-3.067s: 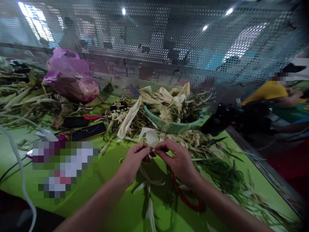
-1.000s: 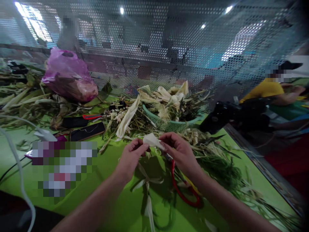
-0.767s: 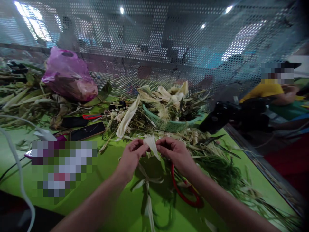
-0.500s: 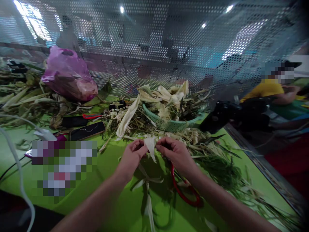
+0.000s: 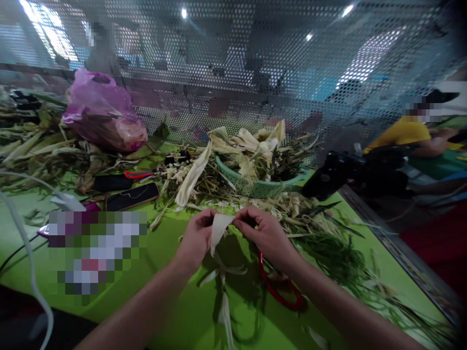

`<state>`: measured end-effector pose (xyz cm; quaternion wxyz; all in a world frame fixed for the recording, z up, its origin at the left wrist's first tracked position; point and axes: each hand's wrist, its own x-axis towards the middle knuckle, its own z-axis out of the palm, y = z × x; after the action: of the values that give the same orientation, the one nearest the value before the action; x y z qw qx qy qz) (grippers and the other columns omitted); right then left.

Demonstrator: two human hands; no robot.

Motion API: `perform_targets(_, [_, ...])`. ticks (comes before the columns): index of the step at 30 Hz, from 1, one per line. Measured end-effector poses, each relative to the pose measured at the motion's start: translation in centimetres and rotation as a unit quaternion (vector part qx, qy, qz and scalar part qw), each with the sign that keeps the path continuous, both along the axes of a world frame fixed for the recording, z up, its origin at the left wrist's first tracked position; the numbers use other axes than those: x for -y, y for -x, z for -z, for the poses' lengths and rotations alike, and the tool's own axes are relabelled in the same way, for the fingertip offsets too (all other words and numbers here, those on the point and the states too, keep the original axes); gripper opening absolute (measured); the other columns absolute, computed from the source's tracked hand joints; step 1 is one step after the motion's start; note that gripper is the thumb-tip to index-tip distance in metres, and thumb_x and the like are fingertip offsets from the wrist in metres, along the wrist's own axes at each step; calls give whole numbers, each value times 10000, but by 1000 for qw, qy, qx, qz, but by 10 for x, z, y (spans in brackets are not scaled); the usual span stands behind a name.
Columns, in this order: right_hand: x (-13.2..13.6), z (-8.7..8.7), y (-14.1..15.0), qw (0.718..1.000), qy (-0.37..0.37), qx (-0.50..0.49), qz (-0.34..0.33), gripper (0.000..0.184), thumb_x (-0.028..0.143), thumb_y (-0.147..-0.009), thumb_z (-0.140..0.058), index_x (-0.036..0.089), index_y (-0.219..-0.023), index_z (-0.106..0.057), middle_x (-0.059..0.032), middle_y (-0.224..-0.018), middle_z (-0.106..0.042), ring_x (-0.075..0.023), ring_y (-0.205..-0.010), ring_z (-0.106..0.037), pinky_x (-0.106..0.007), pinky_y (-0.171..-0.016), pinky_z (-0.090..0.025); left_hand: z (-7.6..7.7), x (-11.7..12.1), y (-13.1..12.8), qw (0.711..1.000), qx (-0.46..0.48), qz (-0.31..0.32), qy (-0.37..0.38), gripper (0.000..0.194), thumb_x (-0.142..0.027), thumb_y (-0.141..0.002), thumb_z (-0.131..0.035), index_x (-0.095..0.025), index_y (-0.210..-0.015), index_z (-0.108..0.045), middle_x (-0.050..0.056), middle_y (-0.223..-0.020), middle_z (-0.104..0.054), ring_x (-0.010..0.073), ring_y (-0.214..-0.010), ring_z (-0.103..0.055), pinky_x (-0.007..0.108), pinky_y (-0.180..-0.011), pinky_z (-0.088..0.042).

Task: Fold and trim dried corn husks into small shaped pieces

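Between my two hands a pale piece of corn husk is stretched above the green table. My left hand is closed on its left side, the fingertips partly hidden behind it. At the husk's right corner, my right hand pinches with thumb and forefinger. Just below lies a figure of tied husk strips, with a long strip trailing toward me. Red-handled scissors rest on the table under my right wrist, their blades mostly hidden.
A green basket heaped with dried husks stands beyond my hands. A purple plastic bag, a phone and a red cutter lie to the left. Green fibres spread at right. A person in a yellow top sits beyond the table edge.
The husk piece has been turned and folded between my fingers. Its free end now hangs down on the left, by my left hand, rather than toward the right.
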<state>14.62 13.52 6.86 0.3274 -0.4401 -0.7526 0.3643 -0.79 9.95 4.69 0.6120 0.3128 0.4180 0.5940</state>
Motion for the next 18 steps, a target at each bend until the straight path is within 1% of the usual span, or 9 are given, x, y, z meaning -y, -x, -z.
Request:
perform_targets(5, [0,3,2,996,-66,56,27,60,190,-781,-547,183,-752,-600,10,-658,-580,-127,-601,-495,-242,-573,-365,2,-1,-2,999,-40,-28,6,171,-199,-589,-720,-136,-725,-636,-16,-618,-576,89,-572,-480,198,-529,-357])
perform_targets(7, [1,3,4,995,-71,54,37,49,188,-769,-552,184,-746,-596,13,-661,-573,-125,-604,-488,-240,-573,-361,4,0,-1,999,-47,-24,1,188,-221,-611,-725,-136,-754,-636,-9,-645,-588,91,-578,-485,203,-540,-367])
perform_targets(9, [2,3,6,999,-34,21,33,63,216,-776,-549,180,-736,-582,22,-635,-538,-117,-582,-460,-232,-550,-351,5,1,0,997,-68,-19,-13,199,-259,-647,-720,-134,-779,-639,1,-678,-603,93,-589,-493,208,-553,-374])
perform_targets(11, [2,2,7,999,24,-31,16,95,246,-786,-543,176,-725,-562,36,-603,-490,-105,-551,-422,-222,-520,-336,4,2,1,996,-85,-16,-28,215,-295,-671,-715,-130,-785,-639,10,-698,-611,95,-603,-498,209,-564,-376])
perform_targets(13, [2,2,7,996,62,-70,3,111,266,-787,-555,174,-726,-556,42,-594,-468,-99,-541,-404,-216,-508,-328,2,2,1,998,-61,-17,-17,243,-313,-655,-733,-128,-777,-632,8,-689,-606,91,-592,-489,209,-560,-375])
perform_targets(16, [2,0,5,993,79,-87,-2,133,301,-790,-581,171,-763,-575,36,-612,-490,-100,-555,-423,-215,-514,-341,-3,2,1,1000,-5,-20,11,275,-291,-600,-772,-127,-763,-624,-8,-656,-583,79,-559,-463,203,-536,-363])
perform_targets(18, [1,-2,4,993,79,-84,-5,158,326,-790,-599,169,-803,-591,23,-645,-524,-107,-579,-456,-218,-526,-361,-4,1,2,1000,-8,-18,2,246,-278,-607,-767,-123,-737,-627,-10,-638,-577,78,-562,-463,200,-536,-358])
